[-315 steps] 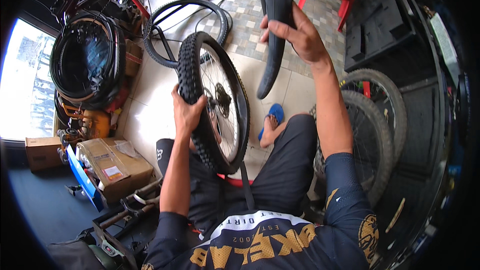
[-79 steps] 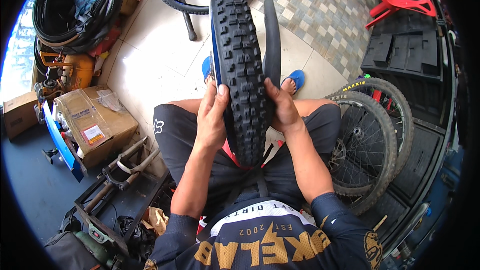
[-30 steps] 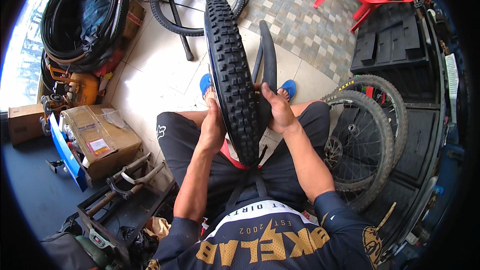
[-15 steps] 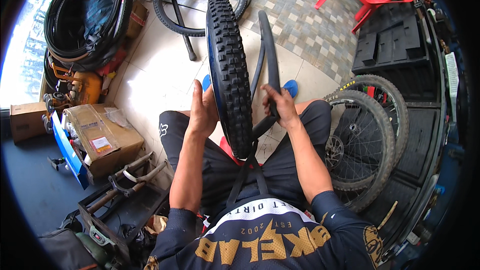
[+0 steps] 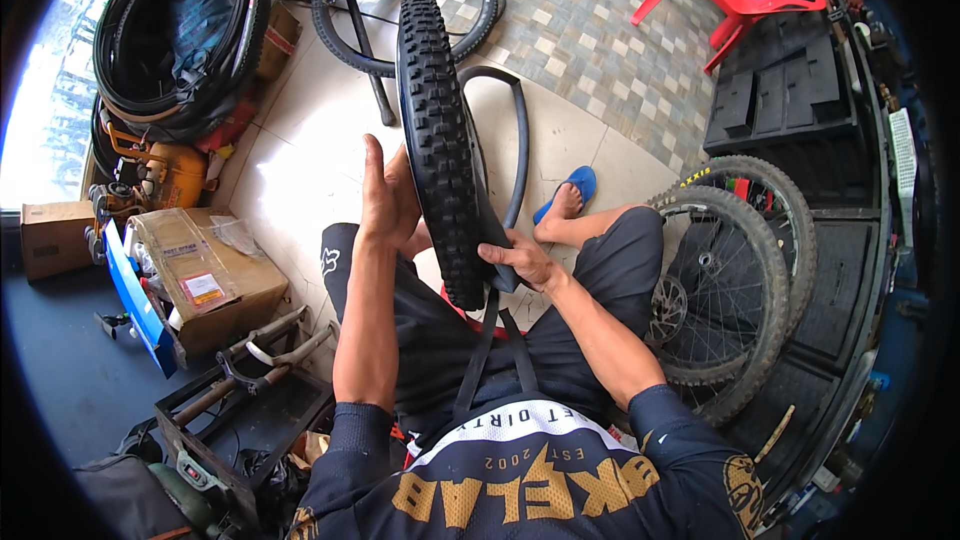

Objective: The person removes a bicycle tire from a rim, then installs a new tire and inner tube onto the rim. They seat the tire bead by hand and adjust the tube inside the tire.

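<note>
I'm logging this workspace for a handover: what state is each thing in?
Knobby tire: on edge, tread toward the camera; seating hidden.
Inner tube: partly looped outside the tire, sharply bent near its top; inflation unclear.
Left hand: open at the tire's left side.
Right hand: closed around the tube.
Blue sandal: worn.
Two wheels: tires fitted, overlapping.
Larger cardboard box: top looks closed.

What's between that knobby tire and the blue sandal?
In the head view, part of the dark inner tube and pale floor tiles show between the knobby tire and blue sandal.
</note>
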{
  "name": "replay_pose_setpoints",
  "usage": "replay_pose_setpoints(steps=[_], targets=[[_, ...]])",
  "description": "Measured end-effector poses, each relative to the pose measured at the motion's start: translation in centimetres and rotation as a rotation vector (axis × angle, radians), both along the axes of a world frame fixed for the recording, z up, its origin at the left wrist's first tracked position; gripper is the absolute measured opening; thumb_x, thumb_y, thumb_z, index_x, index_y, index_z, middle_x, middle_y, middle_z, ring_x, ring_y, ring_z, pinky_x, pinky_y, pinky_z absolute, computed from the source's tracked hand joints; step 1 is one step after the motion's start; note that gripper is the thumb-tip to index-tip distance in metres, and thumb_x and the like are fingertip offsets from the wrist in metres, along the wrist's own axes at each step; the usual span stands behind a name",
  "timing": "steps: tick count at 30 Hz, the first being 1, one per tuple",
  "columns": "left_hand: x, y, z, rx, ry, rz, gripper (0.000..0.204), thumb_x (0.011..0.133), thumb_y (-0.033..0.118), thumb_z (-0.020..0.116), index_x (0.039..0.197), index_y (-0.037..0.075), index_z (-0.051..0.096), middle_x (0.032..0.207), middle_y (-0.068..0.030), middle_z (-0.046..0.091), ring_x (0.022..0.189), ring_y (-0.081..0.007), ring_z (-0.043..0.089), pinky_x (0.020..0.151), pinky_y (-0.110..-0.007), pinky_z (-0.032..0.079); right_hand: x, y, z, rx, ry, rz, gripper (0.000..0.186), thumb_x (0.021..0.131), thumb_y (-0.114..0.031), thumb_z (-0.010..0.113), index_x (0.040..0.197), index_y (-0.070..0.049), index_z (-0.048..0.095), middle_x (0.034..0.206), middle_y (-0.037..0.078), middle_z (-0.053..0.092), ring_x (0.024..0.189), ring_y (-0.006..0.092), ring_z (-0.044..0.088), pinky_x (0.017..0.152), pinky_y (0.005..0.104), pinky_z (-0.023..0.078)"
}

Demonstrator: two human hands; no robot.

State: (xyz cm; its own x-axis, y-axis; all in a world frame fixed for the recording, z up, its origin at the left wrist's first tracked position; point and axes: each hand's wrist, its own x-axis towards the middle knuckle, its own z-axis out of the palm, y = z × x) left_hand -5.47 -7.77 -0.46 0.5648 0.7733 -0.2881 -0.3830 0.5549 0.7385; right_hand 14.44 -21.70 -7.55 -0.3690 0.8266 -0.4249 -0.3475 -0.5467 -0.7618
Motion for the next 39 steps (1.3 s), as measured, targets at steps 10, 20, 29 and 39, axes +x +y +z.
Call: replay_pose_setpoints(steps=[10,20,29,39], targets=[[-1.6,-2.3,-1.6,0.167,0.262,0.191,0.094,0.103,0.078,0.025,0.164,0.007,0.030,0.163,-0.0155,0.040,0.148,-0.0301,0.040,0.122,-0.047,0.029,0.6,5.8,10.3,0.083,0.181,-0.356,0.031,0.096,-0.023,0.064,0.113,0.003,0.067,0.093,0.005,0.070,0.083,0.0133,0.069,0.075,0.0279,0.056],[3.4,-19.5,-9.0,-0.164,0.186,0.110,0.076,0.111,0.063,0.023,0.152,0.004,0.047,0.145,-0.0090,0.060,0.131,-0.0212,0.058,0.114,-0.038,0.041,2.4,11.1,11.6,0.048,0.288,-0.431,0.038,0.096,-0.024,0.061,0.121,0.003,0.062,0.098,0.008,0.071,0.077,0.0179,0.069,0.070,0.0299,0.058],[1.3,-18.7,-8.8,0.010,0.416,-0.052,0.081,0.111,0.064,0.018,0.152,0.000,0.045,0.145,-0.0102,0.060,0.130,-0.0204,0.057,0.111,-0.038,0.044,3.4,10.0,9.3,0.020,0.262,-0.380,0.029,0.097,-0.022,0.061,0.110,0.004,0.067,0.093,0.007,0.071,0.076,0.0152,0.070,0.071,0.0286,0.059],[-4.3,-11.0,1.3,0.243,0.614,0.484,0.057,0.102,0.018,0.067,0.151,-0.002,0.046,0.137,-0.0171,0.060,0.116,-0.0223,0.064,0.094,-0.033,0.056,-1.4,7.5,13.9,0.262,-0.102,-0.272,0.022,0.096,-0.020,0.066,0.101,0.001,0.069,0.080,-0.004,0.061,0.066,0.0045,0.054,0.058,0.0234,0.046]])
